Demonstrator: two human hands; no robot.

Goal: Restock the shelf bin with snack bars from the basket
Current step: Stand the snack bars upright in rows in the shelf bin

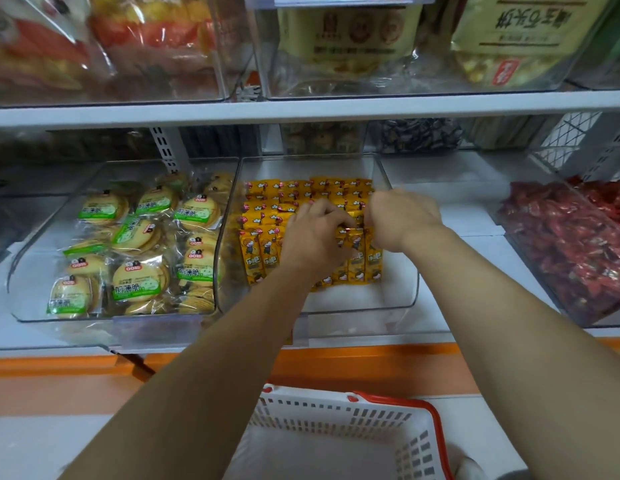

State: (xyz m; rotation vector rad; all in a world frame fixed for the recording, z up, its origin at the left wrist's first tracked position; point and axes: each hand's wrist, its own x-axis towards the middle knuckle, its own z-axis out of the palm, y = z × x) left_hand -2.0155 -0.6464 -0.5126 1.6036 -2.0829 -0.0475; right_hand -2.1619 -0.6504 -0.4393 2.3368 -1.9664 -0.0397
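A clear plastic shelf bin (400, 299) in the middle of the lower shelf holds rows of yellow snack bars (263, 252). Both my hands reach into it. My left hand (312, 237) has its fingers curled over the tops of the front-row bars near the middle. My right hand (402, 216) pinches the top ends of the bars at the row's right end. A white basket (339, 407) with a red handle sits below the shelf at the bottom of the view; the part of its floor that shows holds no bars.
Left of the snack-bar bin stands a clear bin of round crackers (135, 251) in green-labelled packs. A bin of red-wrapped candies (575, 244) sits at the right. The upper shelf (301, 110) carries bins of bagged snacks. An orange strip (370, 362) edges the shelf front.
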